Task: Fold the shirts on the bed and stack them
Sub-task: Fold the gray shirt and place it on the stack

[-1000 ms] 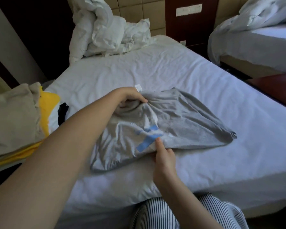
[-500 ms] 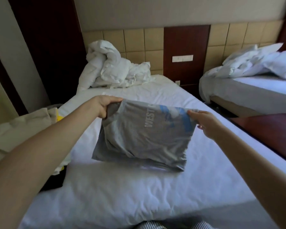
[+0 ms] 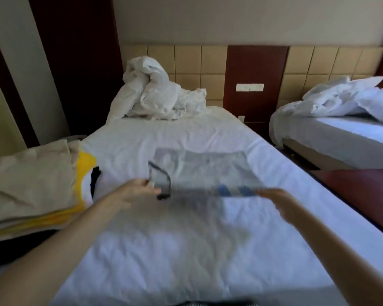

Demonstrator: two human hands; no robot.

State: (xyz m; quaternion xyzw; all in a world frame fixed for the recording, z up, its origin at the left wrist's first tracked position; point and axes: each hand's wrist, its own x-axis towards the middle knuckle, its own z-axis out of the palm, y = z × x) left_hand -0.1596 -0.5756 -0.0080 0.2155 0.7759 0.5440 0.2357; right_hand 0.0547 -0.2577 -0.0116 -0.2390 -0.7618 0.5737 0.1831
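"Head view: where is the grey shirt [image 3: 208, 166]?"
"Spread out over the middle of the bed [image 3: 186, 261], blurred, with a shadow on the sheet beneath it."
"And the hands?"
"The left hand [image 3: 135, 192] pinches the shirt's near left corner, fingers curled. The right hand [image 3: 274, 198] meets the near right corner, but it is too smeared to tell its grip."
"Anything stacked?"
"Folded clothes [image 3: 31, 186], beige over yellow, at the bed's left edge."
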